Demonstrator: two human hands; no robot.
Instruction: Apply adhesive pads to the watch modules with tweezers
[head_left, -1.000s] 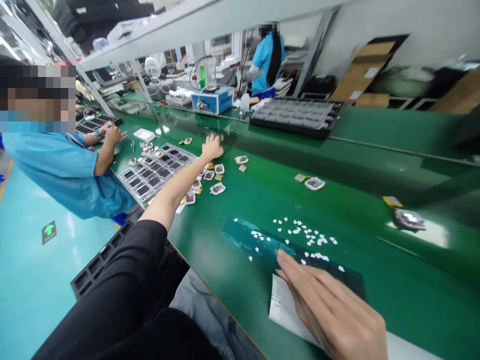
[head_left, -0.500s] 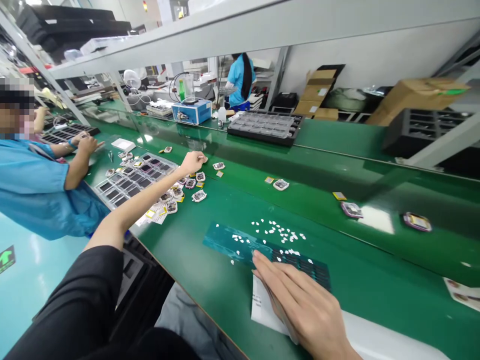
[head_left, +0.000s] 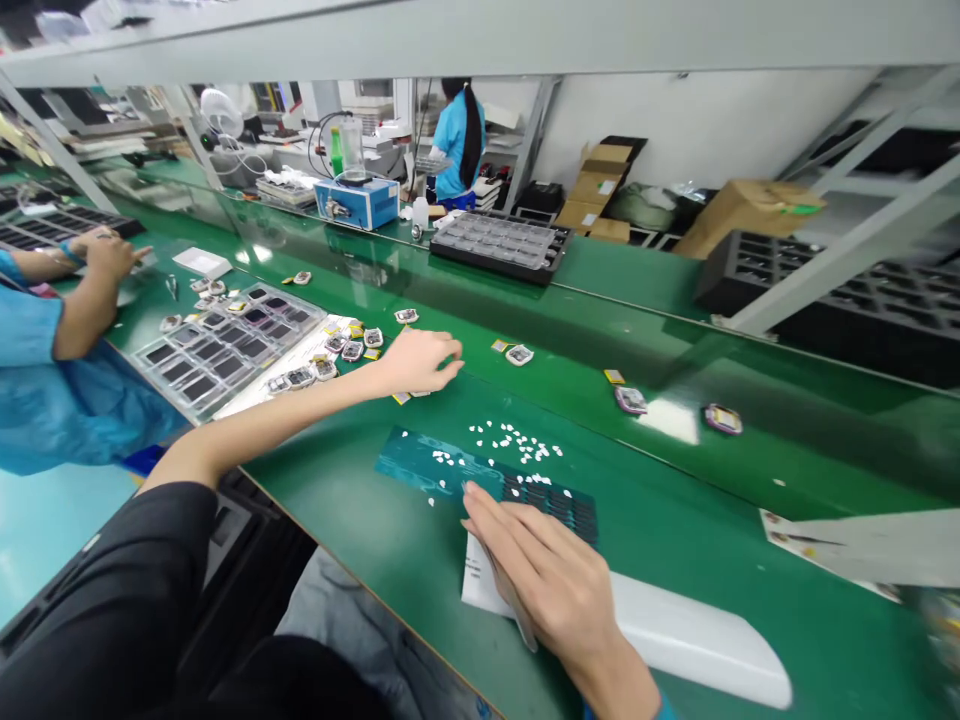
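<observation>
My left hand [head_left: 421, 362] reaches over the bench with its fingers curled. Thumb and index tips stand slightly apart, and nothing shows between them. Beneath it, a small device [head_left: 422, 393] and a yellow battery-like piece [head_left: 401, 398] are partly covered. My right hand [head_left: 551, 575] is closed around slim grey metal tweezers [head_left: 519, 612], mostly hidden by the palm. Their tip is over a teal sheet [head_left: 409, 462] with rows of dark pieces [head_left: 574, 512]. Several tiny white tear-shaped stickers [head_left: 525, 445] lie on and beyond the sheet. White paper [head_left: 480, 580] lies under the right hand.
Left are a clear tray [head_left: 225, 345] of dark screens and a cluster of small devices [head_left: 351, 350]. More devices [head_left: 519, 355] line the sunken green strip. A co-worker's hands [head_left: 109, 252] are far left. A white rounded object [head_left: 705, 635] lies right; a shelf beam [head_left: 480, 45] crosses above.
The view has turned right, so the bench things shift left in the picture. My left hand has moved right and nearer, away from the device cluster. My right hand stays by the teal sheet.
</observation>
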